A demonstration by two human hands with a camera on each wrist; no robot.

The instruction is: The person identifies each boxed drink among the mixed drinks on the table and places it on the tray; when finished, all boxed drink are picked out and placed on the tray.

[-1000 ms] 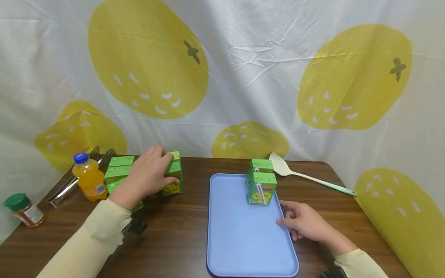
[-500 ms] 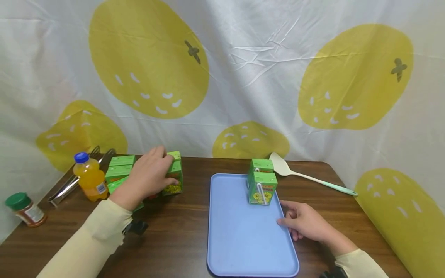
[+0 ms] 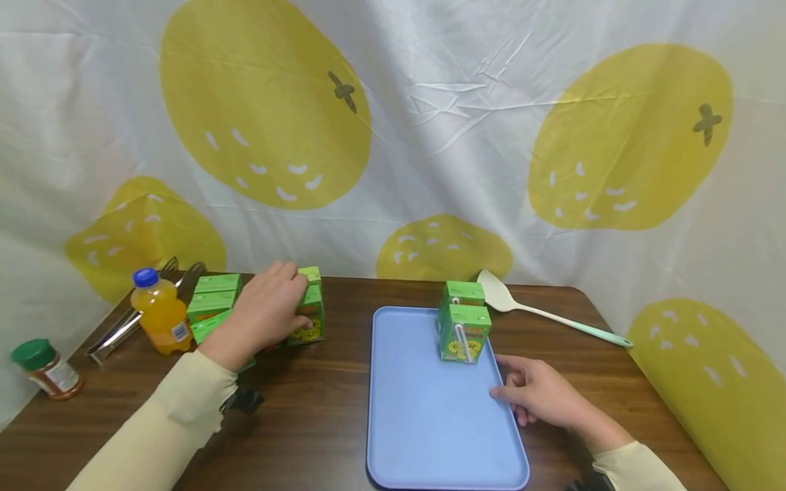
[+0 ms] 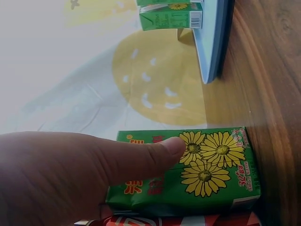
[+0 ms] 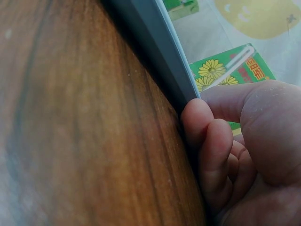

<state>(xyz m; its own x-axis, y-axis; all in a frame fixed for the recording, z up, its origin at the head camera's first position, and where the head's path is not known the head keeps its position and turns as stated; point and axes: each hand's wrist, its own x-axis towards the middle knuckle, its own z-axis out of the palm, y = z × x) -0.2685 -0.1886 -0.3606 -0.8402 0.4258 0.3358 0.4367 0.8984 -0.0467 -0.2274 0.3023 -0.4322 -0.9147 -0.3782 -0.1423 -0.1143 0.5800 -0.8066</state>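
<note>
Comparing with the picture half a second back, I see almost nothing changed: my left hand (image 3: 265, 315) still wraps the same green juice box (image 3: 310, 320), thumb (image 4: 155, 153) pressed on its daisy-printed front, and the box has not left the wooden table (image 3: 319, 409). It stands upright with its long axis vertical, printed face turned toward me and slightly toward the tray. It sits at the right end of a cluster of green boxes (image 3: 211, 300) on the left half of the table, touching a red-printed carton (image 4: 188, 220) just behind it in the left wrist view. To the cluster's left stand an orange juice bottle (image 3: 158, 312), metal tongs (image 3: 132, 317) and a green-capped jar (image 3: 44, 368) close to the table's left edge. Between the held box and the blue tray (image 3: 424, 423) lies a bare strip of wood. Two more juice boxes (image 3: 463, 327) stand upright at the tray's far right corner; most of its floor is bare. My right hand (image 3: 540, 395) curls its fingers (image 5: 202, 136) against the tray's right rim, thumb over the edge. A pale spatula (image 3: 540, 312) lies beyond, well apart.
</note>
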